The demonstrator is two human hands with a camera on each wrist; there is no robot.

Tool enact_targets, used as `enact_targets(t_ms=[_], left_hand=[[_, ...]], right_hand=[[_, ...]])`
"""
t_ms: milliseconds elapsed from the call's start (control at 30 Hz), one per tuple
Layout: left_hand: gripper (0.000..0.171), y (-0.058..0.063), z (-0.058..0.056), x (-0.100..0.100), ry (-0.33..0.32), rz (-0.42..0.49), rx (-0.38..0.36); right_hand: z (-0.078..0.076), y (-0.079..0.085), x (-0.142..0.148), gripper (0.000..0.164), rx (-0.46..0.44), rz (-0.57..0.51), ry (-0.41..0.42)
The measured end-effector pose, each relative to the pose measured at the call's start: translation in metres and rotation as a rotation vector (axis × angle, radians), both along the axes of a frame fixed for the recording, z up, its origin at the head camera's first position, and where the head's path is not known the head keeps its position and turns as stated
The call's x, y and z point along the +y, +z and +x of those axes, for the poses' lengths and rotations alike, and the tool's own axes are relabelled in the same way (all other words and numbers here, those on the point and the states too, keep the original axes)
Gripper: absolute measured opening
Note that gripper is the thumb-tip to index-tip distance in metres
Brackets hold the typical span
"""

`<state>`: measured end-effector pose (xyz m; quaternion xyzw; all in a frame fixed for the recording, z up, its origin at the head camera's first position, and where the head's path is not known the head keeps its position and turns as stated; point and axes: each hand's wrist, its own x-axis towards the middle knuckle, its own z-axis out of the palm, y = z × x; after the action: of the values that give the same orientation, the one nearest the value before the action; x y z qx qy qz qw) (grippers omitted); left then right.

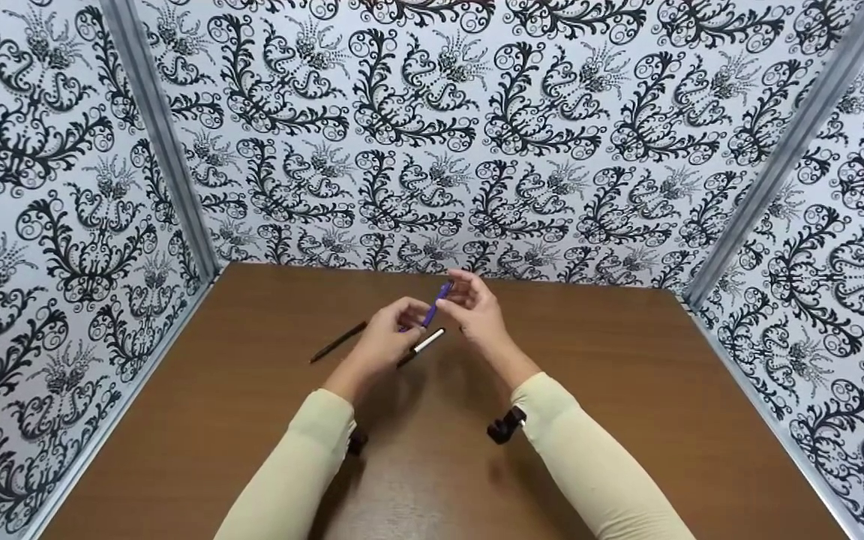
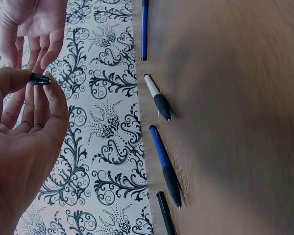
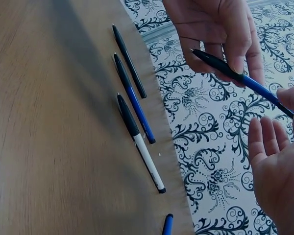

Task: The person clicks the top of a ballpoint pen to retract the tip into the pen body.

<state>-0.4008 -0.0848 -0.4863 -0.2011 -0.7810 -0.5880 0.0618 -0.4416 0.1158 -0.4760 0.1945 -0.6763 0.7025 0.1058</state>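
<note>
A blue pen with a black grip (image 3: 259, 89) is held up slantwise between both hands above the table. My left hand (image 1: 389, 330) pinches it near the black grip with thumb and fingers, its point showing past them in the right wrist view. At its other end, the thumb and a finger of my right hand (image 1: 479, 315) pinch it, while the other fingers of that hand are fairly straight. Below the hands, a white pen with a black grip (image 3: 148, 159) lies on the table beside another blue pen (image 3: 136, 104) and a black pen (image 3: 130, 61).
One more blue pen (image 2: 144, 34) lies on the table at the other end of the row. The brown wooden table (image 1: 597, 420) runs back to a wall with black scroll patterns (image 1: 432, 180). Patterned side panels with grey metal posts (image 1: 169, 142) flank it.
</note>
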Motion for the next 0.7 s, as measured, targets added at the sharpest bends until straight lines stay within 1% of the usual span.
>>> enact_targets(t_ms=[200,367,433,600,700], left_hand=[[0.033,0.0001,-0.0011,0.0030,0.004,-0.010,0.013],[0.031,-0.0006,-0.0005,0.0047,-0.003,0.004,0.024],[0.031,-0.0010,-0.0001,0.0052,-0.006,0.011,0.027],[0.031,-0.0028,0.0005,0.0062,-0.007,0.022,0.033],[0.031,-0.0036,0.0006,0.0067,-0.013,0.029,0.034]], right_hand=[[0.0005,-0.0005,-0.0024,0.057,-0.002,-0.037,-0.011],[0.0031,0.0004,-0.0053,0.057,-0.019,-0.086,-0.002],[0.0038,0.0003,-0.0063,0.054,-0.031,-0.099,-0.004],[0.0052,-0.0002,-0.0075,0.047,-0.025,-0.101,-0.037],[0.0059,-0.0002,-0.0081,0.045,-0.011,-0.095,-0.052]])
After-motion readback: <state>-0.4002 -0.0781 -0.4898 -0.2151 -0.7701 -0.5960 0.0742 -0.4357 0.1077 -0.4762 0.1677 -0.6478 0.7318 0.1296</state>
